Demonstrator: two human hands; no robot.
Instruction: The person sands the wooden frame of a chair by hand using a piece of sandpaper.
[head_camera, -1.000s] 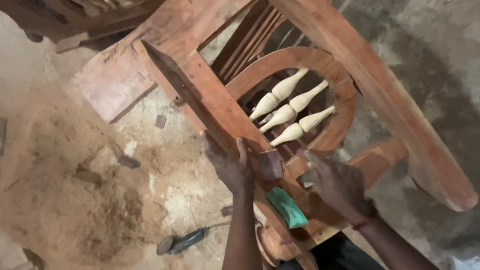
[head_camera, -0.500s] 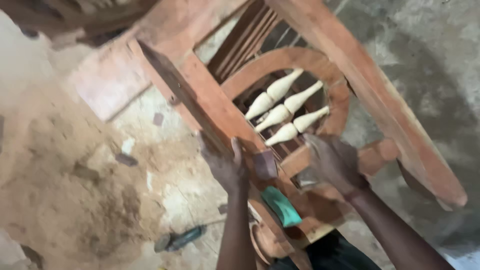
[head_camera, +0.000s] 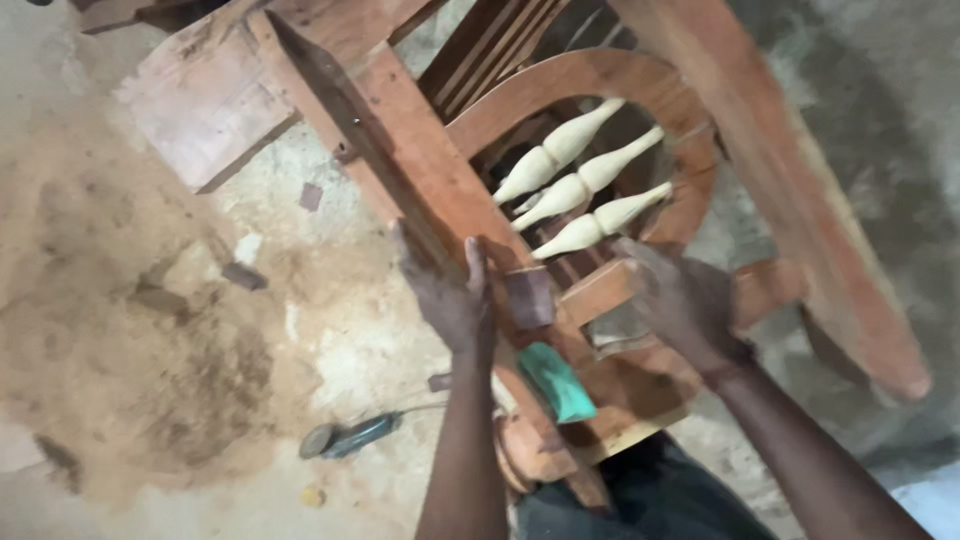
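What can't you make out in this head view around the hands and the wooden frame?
- Right hand: motion-blurred; its grip on the wooden frame is unclear.
- Left hand: fingertips hidden behind the frame's rail.
- Green object: partly covered by wood, kind unclear.
- Tool on the floor: too small to identify.
- Frame's top: cut off by the picture's edge.

Both forearms bare, no sleeves. Left hand dusty, no glove. Right hand blurred; thin band at wrist, possibly red. Dark garment, lower centre of frame.
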